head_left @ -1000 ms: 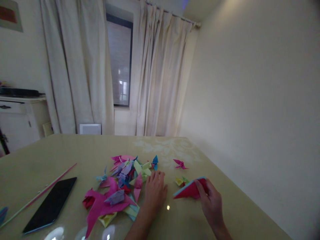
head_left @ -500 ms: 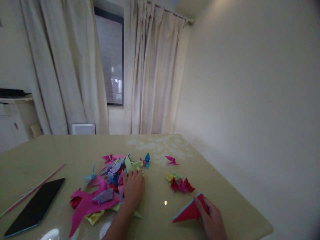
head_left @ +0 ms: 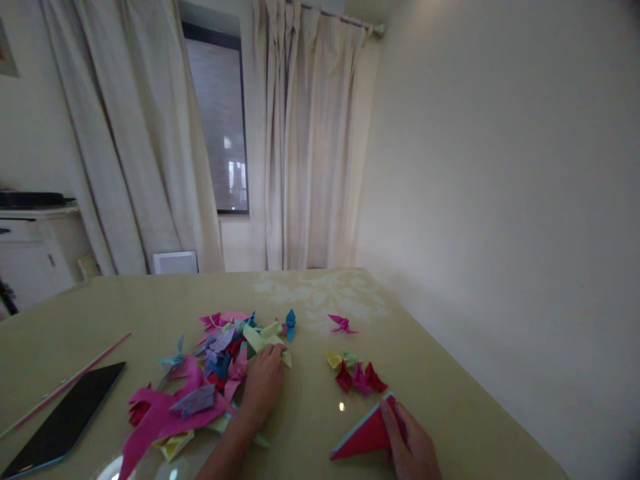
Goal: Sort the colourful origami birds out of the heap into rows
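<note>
My left hand (head_left: pixel 263 385) rests palm down at the right edge of a pile of coloured folded paper shapes (head_left: pixel 213 373), fingers stretched over a pale green piece. My right hand (head_left: pixel 411 448) sits at the near right and pinches a red folded paper triangle with a blue edge (head_left: pixel 367 433), which lies on the glossy table (head_left: pixel 310 307). Just beyond that triangle sits a small cluster of red, pink and yellow folded shapes (head_left: pixel 356 373). A single pink folded shape (head_left: pixel 341 324) lies farther back.
A dark phone or tablet (head_left: pixel 63 420) lies at the near left with a thin pink stick (head_left: pixel 65 385) beside it. Cream curtains (head_left: pixel 305 133) and a window stand behind the table. The wall runs close along the table's right edge (head_left: pixel 465 400).
My right hand drew the red triangle toward me, uncovering the small cluster behind it. My left hand shifted left onto the pile. The view swung a little.
</note>
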The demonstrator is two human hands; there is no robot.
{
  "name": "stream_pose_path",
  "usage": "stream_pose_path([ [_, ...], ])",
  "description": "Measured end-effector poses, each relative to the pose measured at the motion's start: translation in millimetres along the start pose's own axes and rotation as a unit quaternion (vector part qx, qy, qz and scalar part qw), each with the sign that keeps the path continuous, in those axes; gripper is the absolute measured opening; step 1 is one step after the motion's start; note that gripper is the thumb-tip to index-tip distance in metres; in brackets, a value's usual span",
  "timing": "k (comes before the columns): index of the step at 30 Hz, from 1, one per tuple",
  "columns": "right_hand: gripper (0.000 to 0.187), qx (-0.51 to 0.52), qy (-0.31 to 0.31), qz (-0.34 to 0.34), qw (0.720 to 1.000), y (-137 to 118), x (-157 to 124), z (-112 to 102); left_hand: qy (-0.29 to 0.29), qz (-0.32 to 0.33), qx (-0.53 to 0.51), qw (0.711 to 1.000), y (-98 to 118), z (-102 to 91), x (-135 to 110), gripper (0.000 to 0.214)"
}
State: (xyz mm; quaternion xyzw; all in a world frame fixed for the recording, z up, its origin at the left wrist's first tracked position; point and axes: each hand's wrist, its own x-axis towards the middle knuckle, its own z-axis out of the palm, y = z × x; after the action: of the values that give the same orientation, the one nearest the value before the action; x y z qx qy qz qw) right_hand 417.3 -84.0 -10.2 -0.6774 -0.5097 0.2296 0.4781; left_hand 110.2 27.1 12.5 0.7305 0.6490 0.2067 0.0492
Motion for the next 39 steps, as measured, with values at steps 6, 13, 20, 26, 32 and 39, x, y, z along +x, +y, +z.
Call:
stream_pose_path([
  [6, 0.064, -0.01, 0.021, -0.012, 1.0, -6, -4, 1, -0.007, 0.011, -0.062, 0.998, 5, 3.7, 1, 0.051],
  [13, 0.06, -0.019, 0.04, -0.016, 0.999, -12, -6, 2, 0.012, -0.015, -0.097, 0.995, 6, 6.4, 1, 0.038],
  [20, 0.059, -0.039, 0.041, -0.022, 0.998, -14, -5, 4, 0.015, -0.012, -0.112, 0.994, 4, 3.1, 2, 0.03],
  [26, 0.061, -0.072, 0.032, -0.015, 0.997, -17, -6, 3, 0.015, 0.001, -0.124, 0.992, 7, -0.6, 1, 0.024],
  [32, 0.064, -0.04, 0.033, 0.004, 0.999, -24, -8, -3, 0.039, 0.019, -0.117, 0.992, 14, -7.0, -3, 0.019],
  [39, 0.062, -0.011, 0.038, -0.002, 0.999, -21, -9, -4, 0.088, 0.038, -0.102, 0.99, 16, -6.4, -7, 0.017],
])
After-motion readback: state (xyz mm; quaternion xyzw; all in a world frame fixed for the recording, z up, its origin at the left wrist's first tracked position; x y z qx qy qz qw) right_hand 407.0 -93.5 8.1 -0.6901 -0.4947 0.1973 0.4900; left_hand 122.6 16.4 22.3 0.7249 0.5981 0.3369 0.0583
